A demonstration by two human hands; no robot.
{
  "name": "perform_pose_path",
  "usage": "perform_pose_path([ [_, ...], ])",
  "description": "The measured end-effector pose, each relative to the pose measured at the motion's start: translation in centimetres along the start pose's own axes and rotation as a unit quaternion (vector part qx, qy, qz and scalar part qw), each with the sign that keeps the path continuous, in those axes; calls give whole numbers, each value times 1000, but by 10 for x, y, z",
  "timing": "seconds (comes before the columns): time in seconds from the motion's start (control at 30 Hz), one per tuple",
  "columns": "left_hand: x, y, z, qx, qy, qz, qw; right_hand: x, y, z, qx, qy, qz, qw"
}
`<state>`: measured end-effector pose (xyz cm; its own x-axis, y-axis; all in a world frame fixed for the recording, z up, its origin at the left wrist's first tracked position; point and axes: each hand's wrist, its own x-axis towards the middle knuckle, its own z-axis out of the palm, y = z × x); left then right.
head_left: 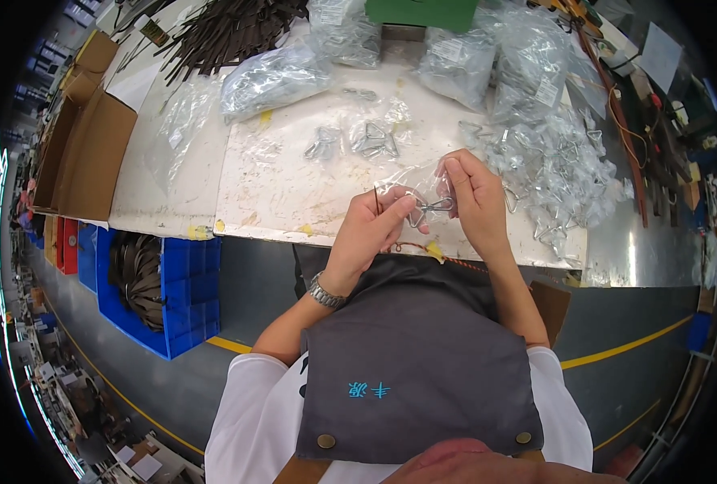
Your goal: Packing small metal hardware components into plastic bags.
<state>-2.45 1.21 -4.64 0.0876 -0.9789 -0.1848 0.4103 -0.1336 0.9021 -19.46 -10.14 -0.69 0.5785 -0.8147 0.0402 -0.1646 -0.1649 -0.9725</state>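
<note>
A small clear plastic bag [411, 179] with shiny bent-wire metal pieces [431, 206] is stretched between my hands at the table's near edge. My left hand [375, 222] pinches its left side, and a thin dark stick-like thing pokes up beside those fingers. My right hand [473, 194] grips the bag's upper right side between thumb and fingers. Just beyond lie small bagged triangular metal rings [376, 142] and another such bag [322, 143]. To the right of my right hand spreads a heap of similar bagged metal rings [548, 169].
Large clear bags [274, 81] of metal parts, a green box [423, 12] and dark strips [221, 32] cover the table's far side. An open cardboard box [92, 153] stands left. Below it, a blue crate [189, 294] holds dark coiled strips. Tools [657, 121] lie right.
</note>
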Motion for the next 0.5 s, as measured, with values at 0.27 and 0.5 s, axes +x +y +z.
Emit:
perform_pose_path([
  [0.27,-3,4,15,-64,82,35,994,-13,26,18,218,8,80,973],
  [0.5,-6,-2,4,40,29,-24,999,0,16,-8,51,-9,-12,999],
])
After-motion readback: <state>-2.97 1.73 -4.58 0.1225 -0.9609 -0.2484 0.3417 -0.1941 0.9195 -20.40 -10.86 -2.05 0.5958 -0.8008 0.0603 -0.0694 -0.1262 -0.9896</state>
